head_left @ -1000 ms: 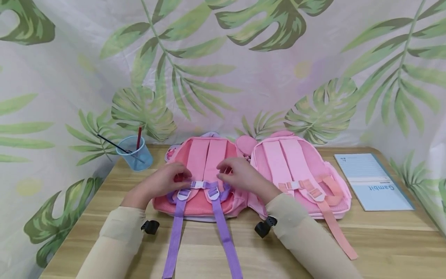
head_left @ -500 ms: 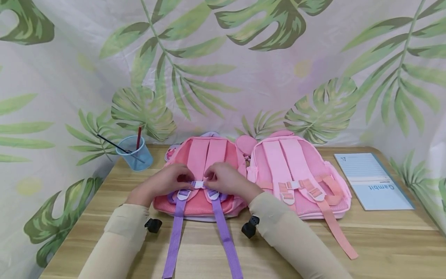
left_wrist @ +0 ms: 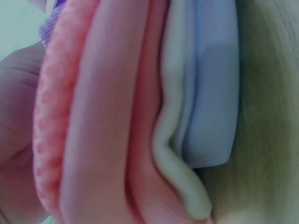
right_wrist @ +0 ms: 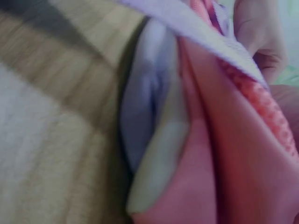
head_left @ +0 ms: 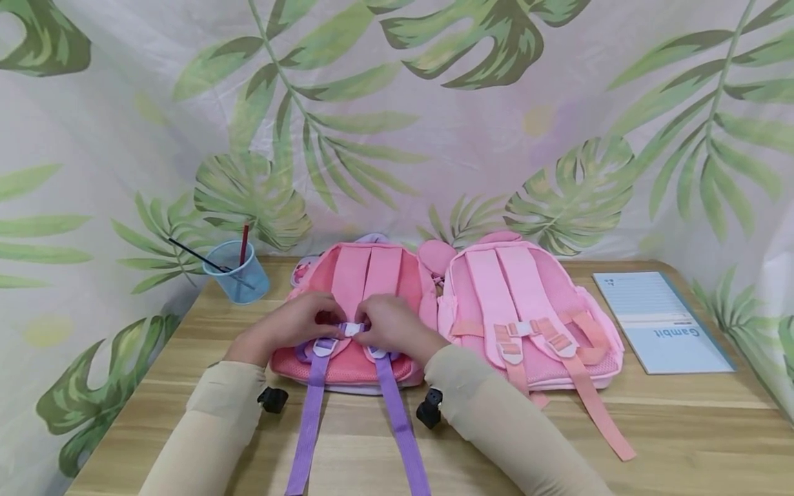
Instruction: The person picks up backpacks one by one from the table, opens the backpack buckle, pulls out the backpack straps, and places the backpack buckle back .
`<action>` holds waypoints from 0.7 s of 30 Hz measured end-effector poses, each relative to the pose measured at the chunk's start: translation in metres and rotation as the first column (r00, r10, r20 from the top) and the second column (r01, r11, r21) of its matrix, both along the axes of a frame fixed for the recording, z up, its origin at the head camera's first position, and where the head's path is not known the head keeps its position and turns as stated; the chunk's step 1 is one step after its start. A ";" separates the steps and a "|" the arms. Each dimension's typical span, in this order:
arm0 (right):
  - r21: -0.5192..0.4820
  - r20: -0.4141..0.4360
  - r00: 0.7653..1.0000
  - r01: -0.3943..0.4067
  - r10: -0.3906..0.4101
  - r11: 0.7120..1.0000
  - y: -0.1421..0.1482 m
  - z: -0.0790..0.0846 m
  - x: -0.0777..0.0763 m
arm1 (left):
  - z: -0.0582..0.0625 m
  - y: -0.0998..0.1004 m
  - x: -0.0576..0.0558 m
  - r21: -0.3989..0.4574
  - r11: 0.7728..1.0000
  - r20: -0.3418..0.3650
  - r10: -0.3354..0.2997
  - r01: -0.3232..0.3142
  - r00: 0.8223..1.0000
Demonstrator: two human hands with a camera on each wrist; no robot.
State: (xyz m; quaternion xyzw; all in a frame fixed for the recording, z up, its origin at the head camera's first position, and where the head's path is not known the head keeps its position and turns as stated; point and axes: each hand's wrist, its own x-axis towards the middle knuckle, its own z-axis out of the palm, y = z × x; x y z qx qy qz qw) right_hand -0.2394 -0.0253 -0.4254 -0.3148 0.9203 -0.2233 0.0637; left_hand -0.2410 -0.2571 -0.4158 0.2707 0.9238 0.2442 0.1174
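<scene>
A coral-pink backpack lies with its straps up on the table. Across its shoulder straps runs a short purple webbing strap with a white buckle. My left hand pinches the buckle's left end, thumb and fingers bent together. At the right end my right hand pinches it too, partly covering that side. Two long purple straps hang toward me. In the left wrist view the bag's coral side hides part of the left hand; the right wrist view catches the right hand beyond the bag.
A lighter pink backpack with peach straps lies close on the right. Farther right is a blue notebook. A blue mesh cup with thin sticks stands back left on the wooden table. Leaf-printed cloth hangs behind.
My right hand has moved left from above the coral backpack's right strap onto the buckle. The left hand has closed in slightly at the buckle's left end. The backpacks stay put.
</scene>
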 end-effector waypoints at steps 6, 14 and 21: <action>0.001 -0.047 0.999 0.005 -0.005 1.000 -0.003 -0.005 0.003 | 0.001 0.000 0.001 0.000 1.000 0.007 -0.016 0.016 1.000; -0.048 -0.039 0.999 -0.013 0.011 0.999 -0.001 -0.005 0.004 | 0.000 0.003 -0.001 -0.011 0.998 -0.006 -0.059 0.059 0.998; -0.051 -0.040 0.999 -0.012 0.010 0.999 0.001 -0.006 0.003 | -0.002 0.002 -0.002 -0.009 0.999 -0.016 -0.052 0.052 0.999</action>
